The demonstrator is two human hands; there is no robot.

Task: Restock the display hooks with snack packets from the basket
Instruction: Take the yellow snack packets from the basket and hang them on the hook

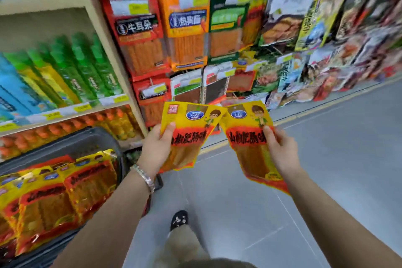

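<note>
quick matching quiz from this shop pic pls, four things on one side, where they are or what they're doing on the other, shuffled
1 left hand
2 basket
3 orange bottles
4 shoe

a on the grey floor
b grips a yellow snack packet
c holds yellow-red packets, lower left
d lined up under the green boxes

Pairs: 1-b, 2-c, 3-d, 4-a

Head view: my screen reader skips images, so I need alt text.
The left hand grips a yellow snack packet and the right hand a second packet, before a rack of hanging snacks. A dark basket at left holds more.
</note>
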